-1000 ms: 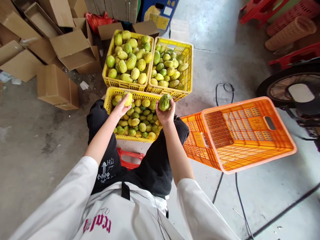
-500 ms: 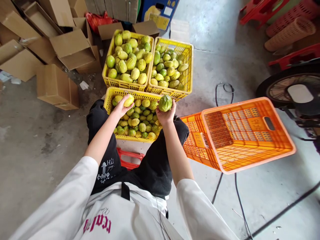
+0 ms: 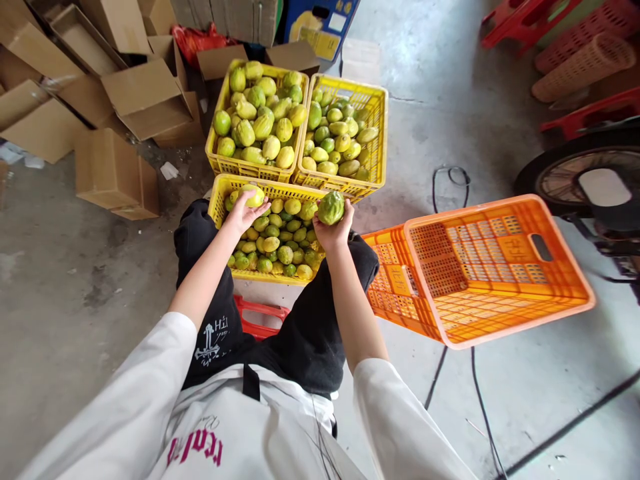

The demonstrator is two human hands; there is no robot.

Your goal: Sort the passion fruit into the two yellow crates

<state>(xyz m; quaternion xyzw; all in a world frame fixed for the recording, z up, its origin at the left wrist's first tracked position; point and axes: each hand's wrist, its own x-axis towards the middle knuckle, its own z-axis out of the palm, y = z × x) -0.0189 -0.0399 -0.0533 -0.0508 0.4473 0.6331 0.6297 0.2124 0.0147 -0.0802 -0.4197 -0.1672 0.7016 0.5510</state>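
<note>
In the head view, my left hand [image 3: 245,215] is over the left side of the near yellow crate [image 3: 216,200], its fingers spread and its palm partly showing. A yellow lemon-like fruit [image 3: 255,195] lies just beyond its fingers, partly covered by them; whether they still touch cannot be made out. My right hand [image 3: 335,230] is closed around a large, bumpy green citrus fruit [image 3: 331,208], held up above the crate's right side. Inside the crate lie many smaller green and yellow fruits [image 3: 285,254].
Two more yellow crates of fruit, one at the back left [image 3: 250,171] and one at the back right [image 3: 383,133], adjoin the near crate. Orange crates [image 3: 505,250] lie to the right. Cardboard boxes [image 3: 107,170] are piled left. A black cable [image 3: 480,393] and a wheel [image 3: 530,163] are at right.
My left hand's fingers have loosened and spread, and the yellow fruit has shifted slightly away from the palm. My right hand still holds the green fruit in about the same place.
</note>
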